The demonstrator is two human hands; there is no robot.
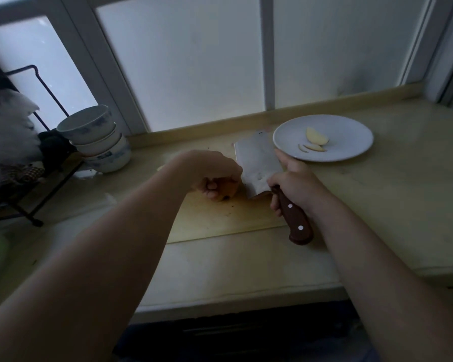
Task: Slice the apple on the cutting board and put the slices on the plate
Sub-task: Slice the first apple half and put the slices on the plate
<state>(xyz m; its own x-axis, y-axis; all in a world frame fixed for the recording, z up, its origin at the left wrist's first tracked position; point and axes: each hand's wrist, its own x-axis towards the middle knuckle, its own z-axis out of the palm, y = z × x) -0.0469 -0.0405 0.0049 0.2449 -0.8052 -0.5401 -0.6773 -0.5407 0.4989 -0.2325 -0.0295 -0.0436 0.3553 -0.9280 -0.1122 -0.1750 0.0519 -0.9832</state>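
Free room: wide stretch of tabletop (pixel 392 205) right of and in front of the plate (pixel 351 129); near strip of tabletop in front of the cutting board (pixel 220 223). Obstacles, centre: cleaver (pixel 256 163) blade standing between left hand (pixel 212 173), curled over the apple (pixel 229 190), and right hand (pixel 296 181) on its handle, blade's far corner near the plate rim. Obstacles, left and far: stack of bowls (pixel 97 137), black wire rack (pixel 47 95), window (pixel 181 61) wall closing the far edge.

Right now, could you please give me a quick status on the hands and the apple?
Left hand grips the apple on the cutting board. Right hand grips the cleaver, blade beside apple. Slices on the plate. Nothing in the way.
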